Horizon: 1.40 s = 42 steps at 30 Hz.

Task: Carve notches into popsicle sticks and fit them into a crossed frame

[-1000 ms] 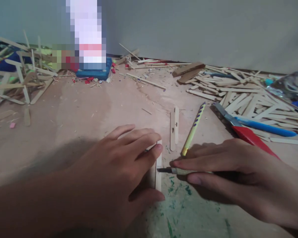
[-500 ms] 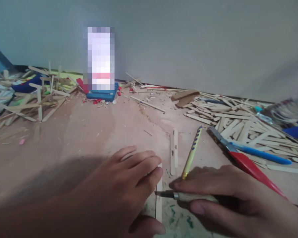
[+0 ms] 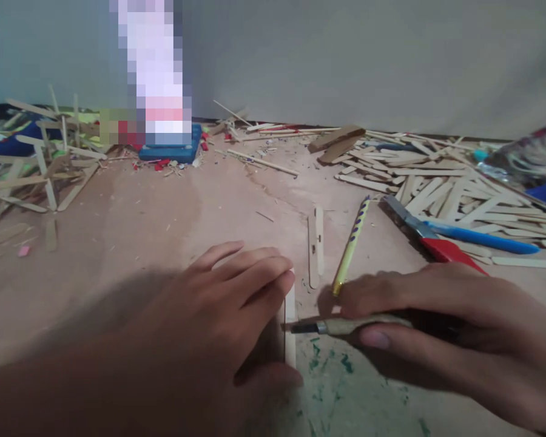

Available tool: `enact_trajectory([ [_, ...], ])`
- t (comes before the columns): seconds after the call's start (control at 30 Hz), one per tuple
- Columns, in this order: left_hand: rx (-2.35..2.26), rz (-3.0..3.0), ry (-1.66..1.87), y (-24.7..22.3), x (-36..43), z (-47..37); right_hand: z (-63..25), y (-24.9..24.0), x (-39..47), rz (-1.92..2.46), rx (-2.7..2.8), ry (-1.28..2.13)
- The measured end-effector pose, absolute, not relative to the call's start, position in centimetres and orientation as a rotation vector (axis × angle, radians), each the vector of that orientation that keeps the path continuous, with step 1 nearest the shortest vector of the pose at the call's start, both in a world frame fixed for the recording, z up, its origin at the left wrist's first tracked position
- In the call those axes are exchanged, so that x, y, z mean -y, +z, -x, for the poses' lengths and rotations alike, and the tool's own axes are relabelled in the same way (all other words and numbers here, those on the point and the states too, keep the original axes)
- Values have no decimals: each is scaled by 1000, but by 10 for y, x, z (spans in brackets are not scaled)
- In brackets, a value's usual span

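My left hand (image 3: 236,309) is closed on a craft stick (image 3: 290,349), with the fingertips at its far end and the thumb at its near end, holding it against the wooden tabletop. In my right hand (image 3: 418,303) is a carving tool (image 3: 346,326) with a pale wooden handle and a dark metal blade. Its blade lies across the middle of the stick, pointing left. Just beyond are two craft sticks (image 3: 316,249) side by side, each with a small dark notch or mark. A yellow pencil (image 3: 351,243) with dark spots lies past my right fingers.
Red-handled pliers or cutters (image 3: 437,243) and a blue pen-like tool (image 3: 482,237) lie beside a heap of craft sticks (image 3: 455,188) at right. A stick structure (image 3: 45,164) stands far left. A blurred upright screen rests in a blue stand (image 3: 170,152) by the wall.
The head view has tilted down, so the tabletop things appear higher. My left hand keeps its hold on the stick, and the carving tool's blade is still across it.
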<state>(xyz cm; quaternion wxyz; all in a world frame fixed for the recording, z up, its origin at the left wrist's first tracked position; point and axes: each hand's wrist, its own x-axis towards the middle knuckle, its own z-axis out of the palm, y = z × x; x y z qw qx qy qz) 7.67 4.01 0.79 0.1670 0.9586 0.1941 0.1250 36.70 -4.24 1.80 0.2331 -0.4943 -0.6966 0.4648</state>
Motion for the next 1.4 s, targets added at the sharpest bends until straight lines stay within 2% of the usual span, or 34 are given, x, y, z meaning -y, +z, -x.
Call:
enact_trajectory([
  [0.1,-526,-2725,389,7,-41,-77,-367,16,38,1368,1990,1095],
  [0.27,-484,-2732,405,5,-43,-76,-358,23,34,1342,1990,1151],
  [0.57,-485,-2740,442,5,-42,-77,-359,22,27,1213,2250,889],
  [1.4,-472,-2763,423,5,-43,-77,-366,20,27,1197,2281,890],
])
